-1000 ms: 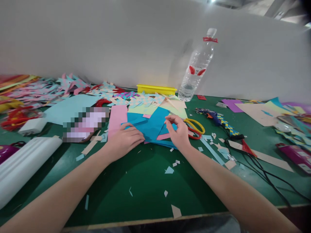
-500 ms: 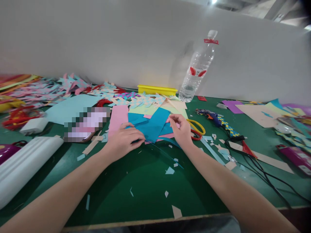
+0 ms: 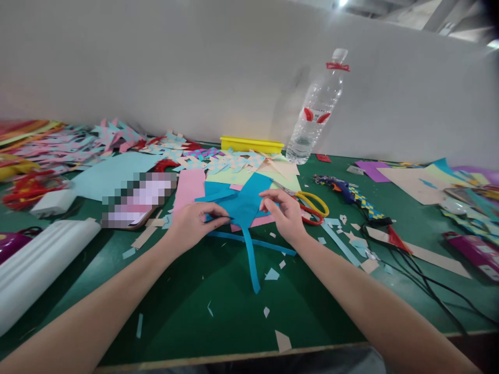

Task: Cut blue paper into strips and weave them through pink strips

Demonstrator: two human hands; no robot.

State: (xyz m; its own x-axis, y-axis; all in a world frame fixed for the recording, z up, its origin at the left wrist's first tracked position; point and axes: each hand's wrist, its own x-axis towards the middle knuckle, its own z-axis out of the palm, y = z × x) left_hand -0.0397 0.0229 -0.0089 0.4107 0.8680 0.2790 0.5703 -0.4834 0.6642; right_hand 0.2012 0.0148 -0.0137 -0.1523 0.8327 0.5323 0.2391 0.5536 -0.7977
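My left hand [image 3: 197, 221] pinches the edge of a blue piece of paper [image 3: 247, 202] between thumb and fingers. From the paper's lower edge a narrow blue strip [image 3: 251, 259] comes down toward me. Behind it, a second blue strip [image 3: 268, 246] lies crosswise on the green table. My right hand [image 3: 286, 210] is at the paper's right side, fingers loosely curled, with nothing visible between them. Under the blue paper are more blue sheets and pink paper [image 3: 190, 188]. Scissors with yellow and red handles [image 3: 316, 203] lie just beyond my right hand.
A phone with a blurred screen [image 3: 140, 201] and a white plastic block [image 3: 47, 265] lie on the left. A tilted water bottle [image 3: 317, 111] leans against the wall beside a yellow tray [image 3: 251, 145]. Paper scraps [image 3: 272, 274] dot the green table [image 3: 187, 322]; cables [image 3: 423, 280] run at right.
My right hand has moved slightly left and down, uncovering the scissors' blades. The narrow blue strip has swung toward me and now shows its flat side. My left hand has shifted slightly left.
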